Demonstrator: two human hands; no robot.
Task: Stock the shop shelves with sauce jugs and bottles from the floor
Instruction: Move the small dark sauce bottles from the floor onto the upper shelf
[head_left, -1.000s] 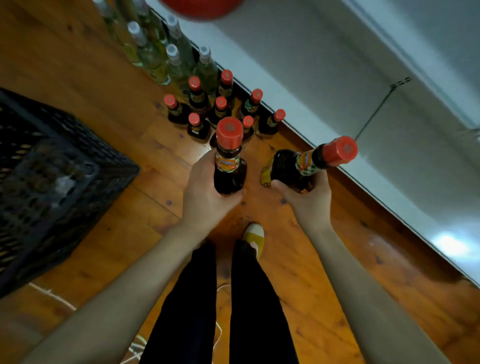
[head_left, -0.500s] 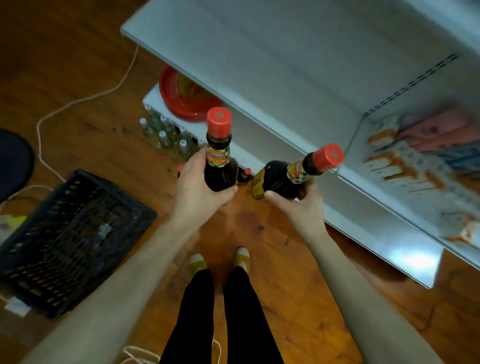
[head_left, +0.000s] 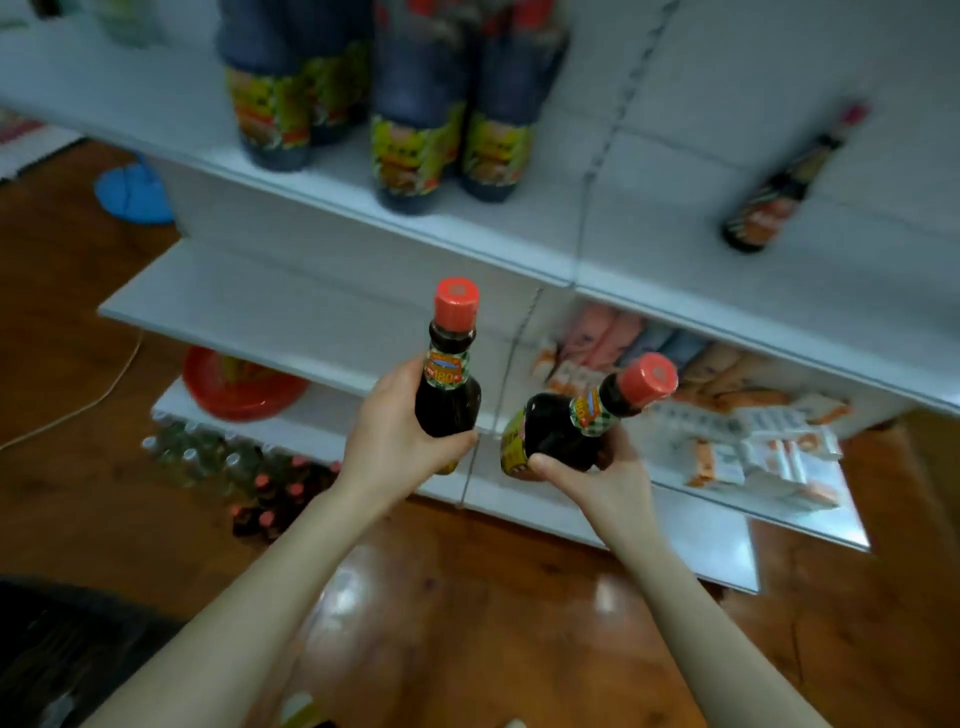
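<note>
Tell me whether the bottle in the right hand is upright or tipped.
Tipped: the bottle in the right hand leans, its red cap pointing up-right.

Left hand (head_left: 395, 431) holds red-capped dark glass bottle (head_left: 449, 374) upright, left of second red-capped dark glass bottle (head_left: 571, 421), tilted rightward in right hand (head_left: 597, 478). Both in front of white metal shelf unit (head_left: 291, 296). Upper shelf: big yellow-labelled dark sauce jugs (head_left: 415, 130) left, lone slim dark bottle (head_left: 769, 208) right. Bottom shelf: round red plastic basin (head_left: 239, 389); cluster of small capped bottles (head_left: 249, 478) on brown wooden floor (head_left: 493, 597) before it.
</note>
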